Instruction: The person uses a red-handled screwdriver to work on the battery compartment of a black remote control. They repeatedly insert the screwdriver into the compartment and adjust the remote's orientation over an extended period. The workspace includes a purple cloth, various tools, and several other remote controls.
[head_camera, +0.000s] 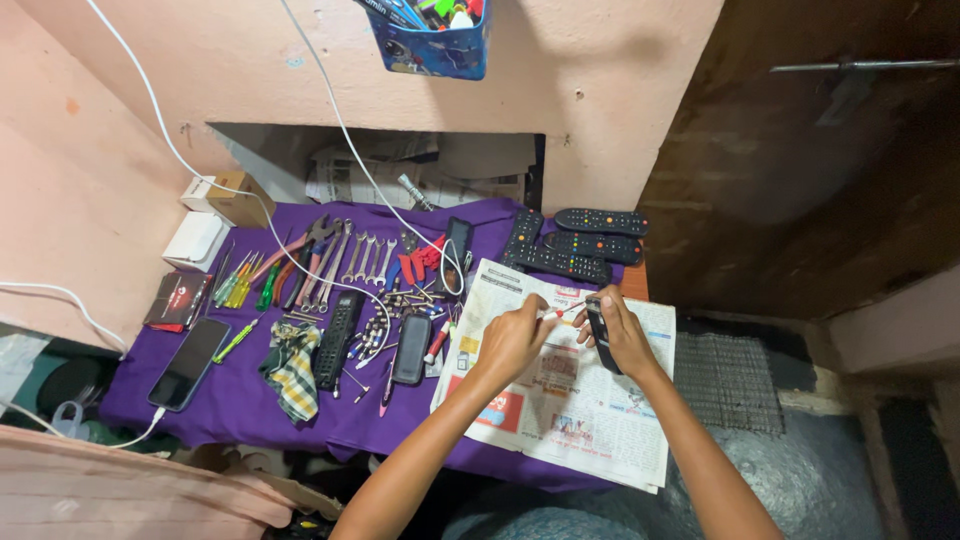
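Your left hand (512, 340) is curled tight around a small screwdriver (560, 311) with a red and white handle, its thin metal tip pointing right toward the black remote (598, 335) you have in your other hand. Your right hand (622, 335) wraps around that remote from the right side and holds it on edge, fingers closed over its top end. Tip and remote meet just above the newspaper (565, 400), which is spread over the right part of the purple cloth (240, 400) covering the table.

Behind your hands, at the far edge of the cloth, three more black remotes (575, 245) lie stacked at angles, close together. Left of the newspaper you've got another long black remote (338, 340) lying lengthwise, and a small black device (411, 349) beside it, with loose screws and bits scattered between. A checked rag (292, 368) sits crumpled just left of that long remote. Farther back, a row of spanners (365, 258) and pliers (310, 255) fans out, with green-handled screwdrivers (240, 285) to their left. A phone (188, 364) lies near the cloth's left edge, plugged into a white cable (140, 435). A blue container (432, 38) of pens hangs on the pink wall above.
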